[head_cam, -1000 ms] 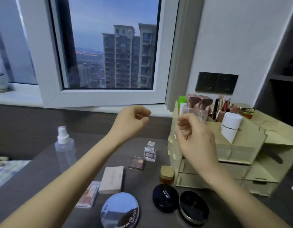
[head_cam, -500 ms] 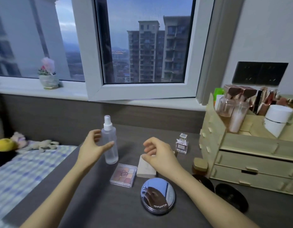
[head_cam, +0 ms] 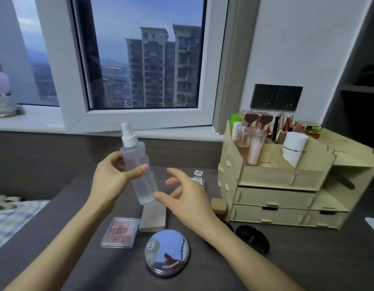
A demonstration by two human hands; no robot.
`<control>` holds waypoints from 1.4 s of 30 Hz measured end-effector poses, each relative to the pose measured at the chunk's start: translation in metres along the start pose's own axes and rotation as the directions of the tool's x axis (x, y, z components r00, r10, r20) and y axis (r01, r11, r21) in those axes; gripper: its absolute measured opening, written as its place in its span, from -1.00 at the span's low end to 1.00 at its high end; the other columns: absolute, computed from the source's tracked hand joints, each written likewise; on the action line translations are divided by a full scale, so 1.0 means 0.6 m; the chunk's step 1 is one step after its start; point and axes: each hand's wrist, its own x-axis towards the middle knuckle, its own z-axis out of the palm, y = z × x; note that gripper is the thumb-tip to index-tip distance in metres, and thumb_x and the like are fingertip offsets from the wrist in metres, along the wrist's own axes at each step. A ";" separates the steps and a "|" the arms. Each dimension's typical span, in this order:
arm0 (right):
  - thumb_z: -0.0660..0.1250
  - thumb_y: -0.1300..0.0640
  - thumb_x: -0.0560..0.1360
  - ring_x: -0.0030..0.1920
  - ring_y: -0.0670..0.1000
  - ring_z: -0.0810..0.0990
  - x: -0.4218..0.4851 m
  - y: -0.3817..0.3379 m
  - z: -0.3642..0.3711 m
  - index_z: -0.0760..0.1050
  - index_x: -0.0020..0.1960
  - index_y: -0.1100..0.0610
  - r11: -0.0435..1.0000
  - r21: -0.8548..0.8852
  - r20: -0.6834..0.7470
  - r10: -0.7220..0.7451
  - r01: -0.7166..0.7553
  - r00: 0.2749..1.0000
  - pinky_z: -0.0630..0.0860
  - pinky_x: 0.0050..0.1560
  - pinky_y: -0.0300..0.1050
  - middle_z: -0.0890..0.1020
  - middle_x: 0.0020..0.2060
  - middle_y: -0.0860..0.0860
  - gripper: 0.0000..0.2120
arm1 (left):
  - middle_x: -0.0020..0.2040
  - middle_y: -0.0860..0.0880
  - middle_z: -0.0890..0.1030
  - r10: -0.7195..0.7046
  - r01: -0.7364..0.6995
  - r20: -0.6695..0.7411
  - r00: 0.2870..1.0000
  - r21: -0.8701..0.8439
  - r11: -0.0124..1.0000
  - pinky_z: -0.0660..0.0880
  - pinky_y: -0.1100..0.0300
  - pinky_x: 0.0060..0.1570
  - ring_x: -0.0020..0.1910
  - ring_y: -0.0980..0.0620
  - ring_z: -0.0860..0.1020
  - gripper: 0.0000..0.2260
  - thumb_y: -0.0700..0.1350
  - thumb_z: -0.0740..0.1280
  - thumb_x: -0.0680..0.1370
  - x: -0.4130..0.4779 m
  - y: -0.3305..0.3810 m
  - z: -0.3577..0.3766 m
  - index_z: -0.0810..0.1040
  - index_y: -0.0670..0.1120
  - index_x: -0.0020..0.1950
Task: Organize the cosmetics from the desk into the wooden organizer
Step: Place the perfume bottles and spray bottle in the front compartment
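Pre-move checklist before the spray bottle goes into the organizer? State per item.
1. Left hand grips spray bottle: ok.
2. Bottle clear of the desk: ok, lifted, tilted.
3. Right hand free: ok, fingers open by the bottle's base; contact cannot tell.
4. Spray cap seated: ok.
5. Free slot in wooden organizer top: cannot tell, the left rear compartment holds bottles.
6. Path rightward clear: ok, only low items beneath.
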 end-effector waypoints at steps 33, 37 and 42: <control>0.47 0.00 0.32 -0.26 0.04 0.63 0.107 0.183 -0.369 0.51 -0.09 0.15 0.893 -0.269 -0.400 0.238 -0.362 0.885 0.56 -0.24 -0.03 0.65 -0.24 0.06 -0.71 | -0.46 0.08 0.43 0.195 -0.287 0.366 0.910 0.215 0.934 0.32 0.27 -0.38 -0.42 0.14 0.42 -0.77 -0.08 0.48 0.37 0.054 0.112 0.390 0.47 -0.02 -0.41; 0.50 0.04 0.33 -0.31 -0.08 0.59 0.116 0.185 -0.370 0.52 -0.12 0.14 0.904 -0.269 -0.360 0.227 -0.333 0.905 0.52 -0.32 -0.16 0.63 -0.28 0.01 -0.75 | -0.45 0.08 0.45 0.191 -0.294 0.375 0.907 0.240 0.925 0.32 0.29 -0.38 -0.38 0.12 0.44 -0.79 -0.08 0.47 0.37 0.054 0.103 0.392 0.48 0.00 -0.41; 0.47 0.07 0.38 -0.41 -0.17 0.49 0.119 0.189 -0.359 0.49 -0.06 0.14 0.900 -0.272 -0.383 0.224 -0.342 0.896 0.30 -0.45 -0.29 0.52 -0.37 -0.08 -0.77 | -0.44 0.08 0.45 0.195 -0.296 0.365 0.910 0.247 0.923 0.32 0.28 -0.37 -0.36 0.10 0.46 -0.75 -0.09 0.46 0.37 0.056 0.098 0.391 0.44 0.03 -0.43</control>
